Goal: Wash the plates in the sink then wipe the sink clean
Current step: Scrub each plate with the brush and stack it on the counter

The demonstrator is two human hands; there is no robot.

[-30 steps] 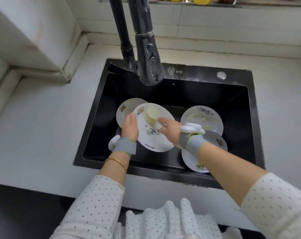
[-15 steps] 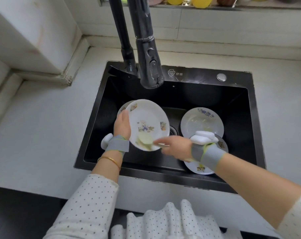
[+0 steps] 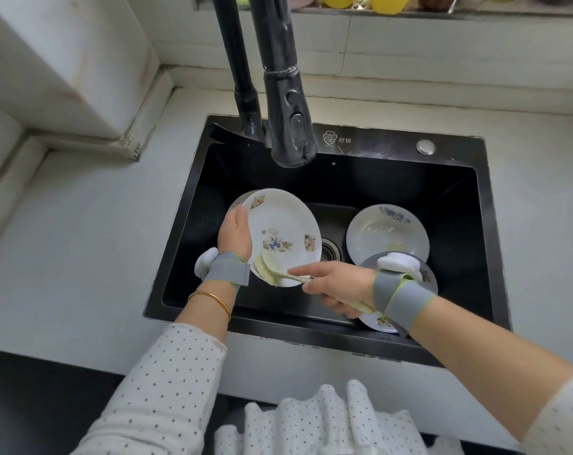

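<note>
My left hand (image 3: 235,232) grips the left rim of a white picture plate (image 3: 283,224), held tilted above the black sink (image 3: 488,231). My right hand (image 3: 339,284) holds the handle of a cream dish brush (image 3: 272,270), whose bristles press on the plate's lower edge. Another plate (image 3: 242,200) peeks out behind the held one. At the right of the basin lies a white plate with blue flowers (image 3: 387,229), and below it a further plate (image 3: 378,321) is mostly hidden by my right wrist.
The black tap and its pull-out spray head (image 3: 286,103) hang over the basin's back left, close above the held plate. The drain (image 3: 329,249) shows between the plates. Pale worktop (image 3: 81,244) surrounds the sink. Coloured containers stand on the ledge (image 3: 387,3) at the top.
The brush has swept from the top of the plate down to its lower edge, and my right hand moved toward me. My left hand tilted the plate up more.
</note>
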